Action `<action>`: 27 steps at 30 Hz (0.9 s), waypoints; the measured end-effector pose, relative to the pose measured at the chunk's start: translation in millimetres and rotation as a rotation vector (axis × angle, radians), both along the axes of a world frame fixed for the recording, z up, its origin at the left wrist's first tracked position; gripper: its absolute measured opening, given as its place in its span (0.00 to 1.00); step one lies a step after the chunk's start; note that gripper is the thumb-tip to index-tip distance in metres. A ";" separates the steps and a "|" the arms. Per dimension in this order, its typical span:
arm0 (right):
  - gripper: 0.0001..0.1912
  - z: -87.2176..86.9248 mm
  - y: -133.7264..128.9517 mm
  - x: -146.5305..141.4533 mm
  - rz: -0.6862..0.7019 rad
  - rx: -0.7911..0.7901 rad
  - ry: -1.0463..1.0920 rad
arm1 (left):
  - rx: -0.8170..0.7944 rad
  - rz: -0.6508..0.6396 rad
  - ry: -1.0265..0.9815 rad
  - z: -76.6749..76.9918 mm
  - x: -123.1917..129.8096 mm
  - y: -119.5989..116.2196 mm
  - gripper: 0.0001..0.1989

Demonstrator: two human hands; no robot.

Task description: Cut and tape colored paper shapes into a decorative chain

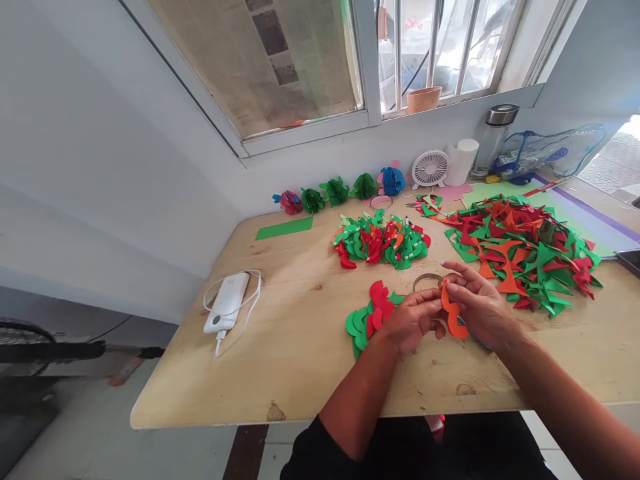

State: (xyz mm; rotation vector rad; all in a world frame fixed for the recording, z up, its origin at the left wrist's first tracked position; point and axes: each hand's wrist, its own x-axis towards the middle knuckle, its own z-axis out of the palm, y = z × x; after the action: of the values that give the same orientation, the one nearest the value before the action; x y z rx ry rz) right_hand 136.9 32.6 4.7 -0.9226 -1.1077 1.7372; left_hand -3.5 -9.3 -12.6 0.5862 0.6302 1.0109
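An orange paper piece [454,321] with a curved, scalloped edge is held between both hands above the table. My left hand [417,319] pinches its left side, fingers closed. My right hand [477,303] grips its top between thumb and fingers. Behind the hands a round ring, perhaps tape [426,280], lies partly hidden. A dark object under my right hand is mostly covered. Just left of my left hand are cut green pieces [357,327] and red pieces [380,305].
Behind lies a pile of red and green cutouts [373,240]; at right, a large heap of scraps [525,250]. A power bank [227,303] with cable is at left. Paper ornaments [335,191], a fan [430,168] and a bottle [493,143] line the wall.
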 end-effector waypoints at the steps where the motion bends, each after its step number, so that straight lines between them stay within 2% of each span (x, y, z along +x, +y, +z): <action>1: 0.22 0.0 0.3 0.9 0.008 -0.017 0.021 | 0.001 -0.024 -0.016 1.0 -0.5 -0.8 0.17; 6: 0.22 -2.4 1.4 5.5 0.121 -0.018 0.043 | 0.026 -0.098 -0.024 2.8 -1.9 -3.0 0.15; 9: 0.21 -1.4 0.3 5.6 0.135 0.012 0.012 | 0.028 -0.086 -0.018 1.6 -1.9 -2.4 0.14; 12: 0.20 -0.1 -0.5 4.1 0.125 0.026 -0.019 | 0.001 0.014 0.034 1.2 -1.0 -0.7 0.16; 15: 0.20 -2.8 0.7 3.1 0.058 0.039 -0.052 | -0.025 0.178 0.083 2.8 0.9 0.9 0.16; 19: 0.20 -9.4 2.9 2.9 -0.062 0.172 -0.204 | -0.060 0.365 0.193 5.8 3.1 1.7 0.16; 22: 0.22 -9.9 1.6 2.2 -0.097 0.263 -0.310 | -0.059 0.438 0.281 6.5 4.2 1.7 0.15; 27: 0.23 -2.9 -3.0 -0.6 -0.088 0.275 -0.282 | -0.002 0.475 0.351 5.7 6.1 1.5 0.13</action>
State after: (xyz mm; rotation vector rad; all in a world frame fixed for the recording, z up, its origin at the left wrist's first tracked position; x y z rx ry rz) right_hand 136.2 29.6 1.8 -1.0456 -1.4252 1.3686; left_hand 2.6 -7.8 -6.8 0.6328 1.1161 1.3620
